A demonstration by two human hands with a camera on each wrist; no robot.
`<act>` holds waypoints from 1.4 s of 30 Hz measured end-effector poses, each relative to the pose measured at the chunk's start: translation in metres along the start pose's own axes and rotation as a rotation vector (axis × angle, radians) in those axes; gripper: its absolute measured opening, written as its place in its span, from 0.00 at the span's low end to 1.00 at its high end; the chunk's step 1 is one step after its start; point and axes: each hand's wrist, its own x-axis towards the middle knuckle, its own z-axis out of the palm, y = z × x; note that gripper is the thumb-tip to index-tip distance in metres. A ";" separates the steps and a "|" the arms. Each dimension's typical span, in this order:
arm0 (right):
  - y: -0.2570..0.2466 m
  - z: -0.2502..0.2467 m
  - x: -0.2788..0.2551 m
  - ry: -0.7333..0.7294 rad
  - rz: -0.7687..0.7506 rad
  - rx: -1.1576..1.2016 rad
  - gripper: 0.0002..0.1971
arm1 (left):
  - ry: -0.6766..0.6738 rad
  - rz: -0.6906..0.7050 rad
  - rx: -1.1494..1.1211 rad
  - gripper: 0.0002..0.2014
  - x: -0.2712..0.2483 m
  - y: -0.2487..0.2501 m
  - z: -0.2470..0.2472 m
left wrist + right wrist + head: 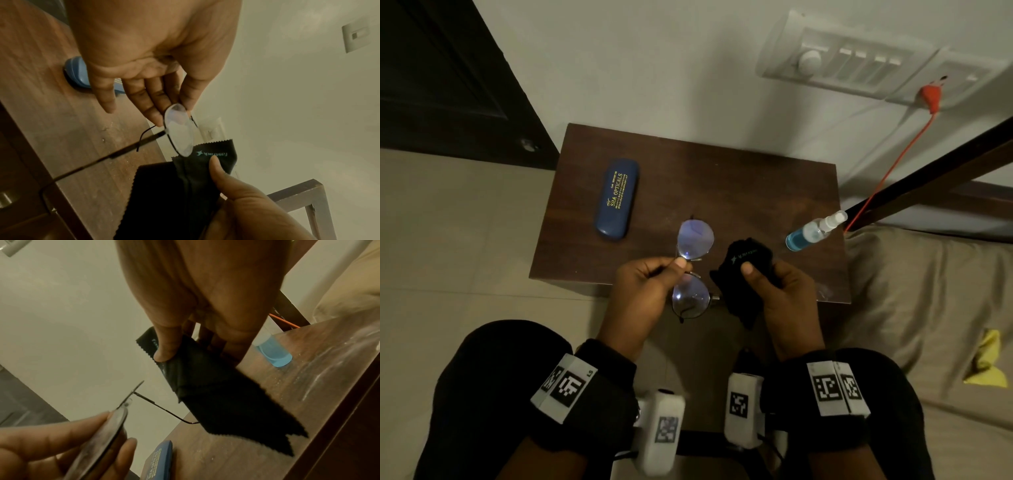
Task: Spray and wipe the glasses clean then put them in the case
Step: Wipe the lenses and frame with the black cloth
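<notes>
Left hand (pixel 643 287): fingers curled, round wire-framed glasses (pixel 693 270) pinched near the bridge between thumb and fingers. The glasses are held in the air above the near edge of the table (pixel 739 178), one lens out over the tabletop, the other lens nearer the body, past the edge. In the left wrist view the thumb and fingers (pixel 152 104) are seen closed on the rim of one lens, a thin temple arm sticking out toward the table.

Right hand (pixel 780 291): a black microfibre cloth (pixel 743 284) is gripped, thumb pressed on top, fingers curled behind it. The cloth is bunched, with a pale printed logo near the thumb; a zigzag-cut edge is seen hanging down in the right wrist view (pixel 236 402). Cloth and glasses are held just beside each other; contact between them cannot be told.

A closed blue glasses case (pixel 617 198) with gold lettering is laid on the left part of the dark wooden table, apart from the hands. A small spray bottle (pixel 815 231) of blue liquid is laid on its side at the right edge, white nozzle pointing away. Pale smears are seen on the tabletop.

Behind the table a wall-mounted switch panel (pixel 859 61) is seen, with an orange cable (pixel 887 171) plugged in and run down past the table's right side. A bed with a beige cover (pixel 928 308) is seen at right, a dark door (pixel 441 75) at upper left. Black sleeves with marker tags are worn at both wrists.
</notes>
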 end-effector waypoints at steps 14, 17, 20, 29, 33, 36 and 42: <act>0.004 0.029 -0.014 -0.112 -0.139 -0.160 0.10 | 0.018 0.037 0.016 0.11 -0.003 -0.004 0.006; 0.005 0.030 -0.016 -0.150 -0.116 -0.127 0.12 | 0.022 0.046 0.012 0.13 -0.003 -0.005 0.005; 0.006 0.027 -0.014 -0.134 -0.041 -0.069 0.13 | 0.056 0.041 -0.001 0.15 -0.002 -0.005 0.003; 0.003 0.034 -0.023 -0.178 -0.004 -0.053 0.15 | 0.103 0.021 -0.043 0.14 -0.005 -0.007 0.010; 0.003 0.038 -0.024 -0.115 0.027 -0.099 0.16 | 0.107 -0.007 -0.085 0.12 -0.007 -0.005 0.012; 0.009 0.038 -0.022 -0.073 0.000 -0.121 0.09 | 0.105 -0.018 -0.107 0.11 -0.007 -0.005 0.014; 0.004 0.036 -0.020 -0.189 0.127 -0.063 0.32 | 0.081 -0.034 -0.169 0.12 -0.011 -0.005 0.014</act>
